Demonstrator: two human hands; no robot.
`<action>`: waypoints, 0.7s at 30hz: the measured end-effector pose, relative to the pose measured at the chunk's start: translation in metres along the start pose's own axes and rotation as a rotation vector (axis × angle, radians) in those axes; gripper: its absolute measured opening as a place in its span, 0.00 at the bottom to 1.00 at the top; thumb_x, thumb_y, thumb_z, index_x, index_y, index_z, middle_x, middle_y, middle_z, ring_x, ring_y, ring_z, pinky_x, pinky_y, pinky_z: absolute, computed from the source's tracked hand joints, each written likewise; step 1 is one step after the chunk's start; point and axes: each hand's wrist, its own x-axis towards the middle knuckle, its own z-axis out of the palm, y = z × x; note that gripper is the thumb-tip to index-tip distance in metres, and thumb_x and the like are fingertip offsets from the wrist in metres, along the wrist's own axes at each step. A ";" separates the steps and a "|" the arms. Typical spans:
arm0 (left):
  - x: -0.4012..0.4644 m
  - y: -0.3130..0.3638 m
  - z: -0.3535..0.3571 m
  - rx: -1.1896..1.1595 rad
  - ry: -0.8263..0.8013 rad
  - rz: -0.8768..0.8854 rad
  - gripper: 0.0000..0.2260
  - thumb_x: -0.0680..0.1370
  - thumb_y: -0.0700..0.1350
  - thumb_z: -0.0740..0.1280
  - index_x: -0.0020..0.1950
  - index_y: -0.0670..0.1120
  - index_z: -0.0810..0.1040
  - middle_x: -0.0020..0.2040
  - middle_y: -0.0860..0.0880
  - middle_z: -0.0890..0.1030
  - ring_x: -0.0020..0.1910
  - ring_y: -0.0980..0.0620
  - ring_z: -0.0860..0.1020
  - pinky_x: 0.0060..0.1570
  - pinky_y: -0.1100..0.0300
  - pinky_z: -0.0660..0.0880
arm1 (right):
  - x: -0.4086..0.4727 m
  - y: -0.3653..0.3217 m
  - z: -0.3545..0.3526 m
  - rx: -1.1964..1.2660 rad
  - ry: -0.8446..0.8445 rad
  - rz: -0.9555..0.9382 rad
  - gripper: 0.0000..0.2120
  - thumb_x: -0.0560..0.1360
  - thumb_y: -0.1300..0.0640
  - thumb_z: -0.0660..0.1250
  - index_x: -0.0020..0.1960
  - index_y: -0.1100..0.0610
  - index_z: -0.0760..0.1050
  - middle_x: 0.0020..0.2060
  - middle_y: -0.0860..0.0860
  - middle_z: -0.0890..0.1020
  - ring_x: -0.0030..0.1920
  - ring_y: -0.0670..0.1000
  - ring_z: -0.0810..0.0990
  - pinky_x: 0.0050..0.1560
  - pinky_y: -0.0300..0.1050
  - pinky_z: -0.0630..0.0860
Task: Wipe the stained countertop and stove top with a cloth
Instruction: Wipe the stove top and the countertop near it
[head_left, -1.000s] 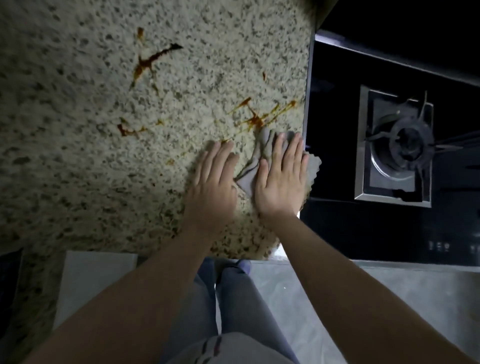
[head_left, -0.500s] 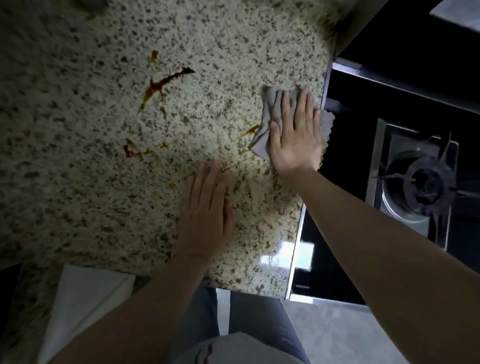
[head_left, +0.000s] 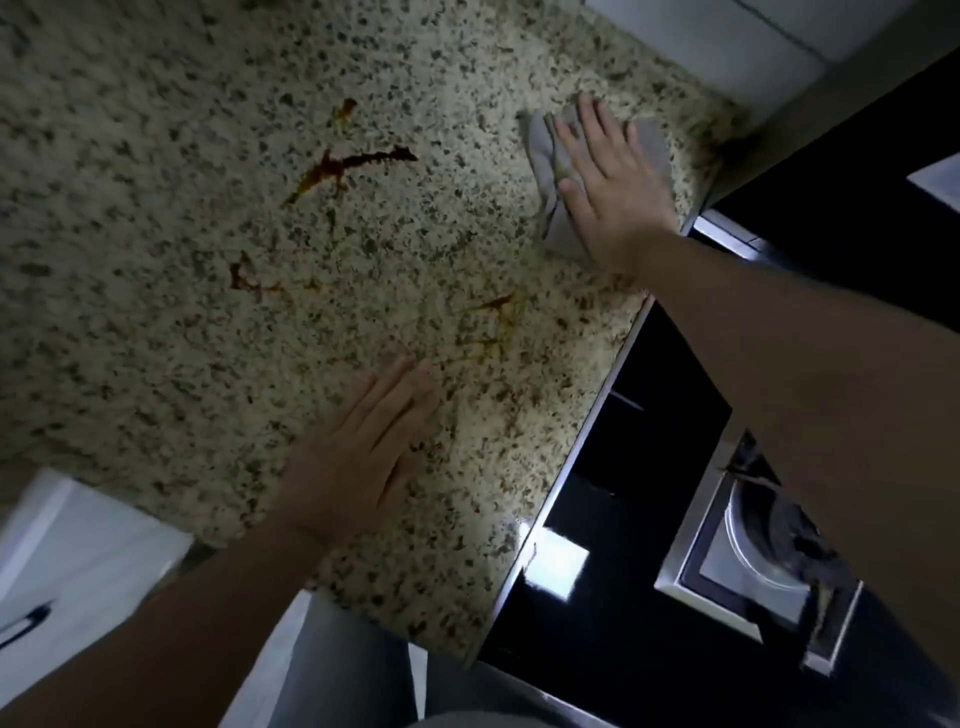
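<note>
Since the earlier frames your right hand (head_left: 615, 192) has carried the cloth (head_left: 545, 171) away from you, from the near edge by the stove top up toward the far right corner of the desk (head_left: 156, 156), while your left hand (head_left: 363, 462) has stayed planted close to the near edge.

Your right hand lies flat on the grey cloth, fingers (head_left: 592, 117) straight and slightly spread — pressing it down, not curled round it. The cloth is bunched beneath the palm: folds stick out to the left of your fingers and thumb, a corner shows below the heel of the hand, and a strip shows past the fingers on the right. It sits on the speckled stone just beside the edge where the desk meets the black stove top (head_left: 649, 467).

Your left hand rests palm down on the bare stone, fingers straight and together, holding nothing, well apart from the cloth.

Brown stains remain on the desk — a long dark streak (head_left: 358, 163) to the left of the cloth, a small spot (head_left: 345, 109) above it, a smaller mark (head_left: 244, 275) lower left, and thin smeared lines (head_left: 493, 317) between your two hands. Your right forearm crosses over the stove top and partly hides the burner (head_left: 763, 540).
</note>
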 end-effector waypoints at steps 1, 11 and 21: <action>0.001 0.000 0.000 0.006 -0.007 0.025 0.27 0.81 0.43 0.64 0.79 0.41 0.63 0.81 0.42 0.60 0.81 0.42 0.58 0.77 0.43 0.60 | 0.002 0.002 -0.001 -0.001 -0.002 0.002 0.28 0.87 0.46 0.40 0.84 0.53 0.40 0.84 0.55 0.42 0.83 0.55 0.41 0.83 0.56 0.42; 0.001 -0.002 -0.002 -0.009 -0.144 0.203 0.33 0.73 0.35 0.73 0.78 0.42 0.68 0.80 0.45 0.63 0.81 0.46 0.58 0.80 0.51 0.52 | -0.036 -0.017 0.009 -0.082 -0.011 -0.303 0.28 0.87 0.47 0.43 0.85 0.52 0.41 0.84 0.56 0.48 0.83 0.58 0.44 0.82 0.59 0.46; -0.001 -0.004 0.004 -0.095 -0.179 0.162 0.26 0.79 0.40 0.62 0.78 0.44 0.66 0.81 0.46 0.62 0.81 0.46 0.59 0.76 0.45 0.62 | -0.045 -0.040 0.017 -0.084 0.047 -0.172 0.28 0.87 0.48 0.40 0.84 0.57 0.45 0.83 0.61 0.50 0.83 0.62 0.46 0.82 0.62 0.49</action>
